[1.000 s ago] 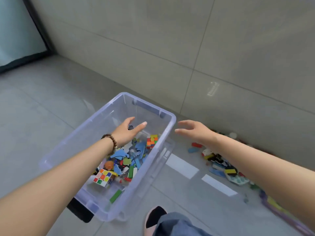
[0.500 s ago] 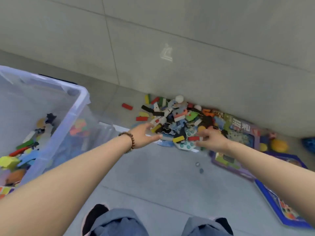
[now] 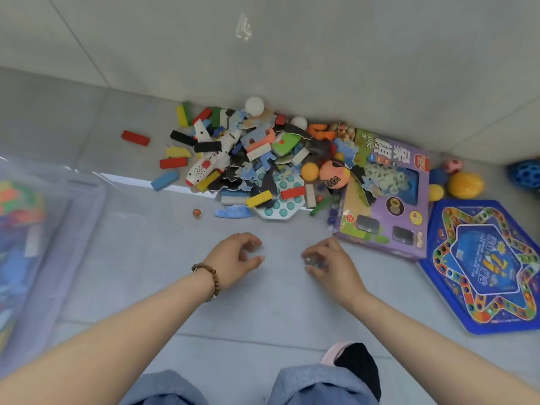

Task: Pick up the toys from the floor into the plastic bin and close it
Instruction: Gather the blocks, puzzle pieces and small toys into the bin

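Since half a second ago both hands have drawn back from the toys and are now low over bare floor in front of the pile. The view has swung right, so the bin sits at the left edge. Our right hand has its fingers curled and pinches a glass marble between thumb and fingertips, just above the tile. Our left hand, with a bead bracelet on its wrist, is also loosely curled, thumb and forefinger apart. We cannot tell whether it holds anything. The bin stands open, with coloured pieces showing blurred through its wall. The toys lie heaped against the wall: blocks, puzzle pieces, a toy plane and balls. An orange marble lies alone between the pile and our left hand. A purple box lies to the right of the pile, beside a blue board.
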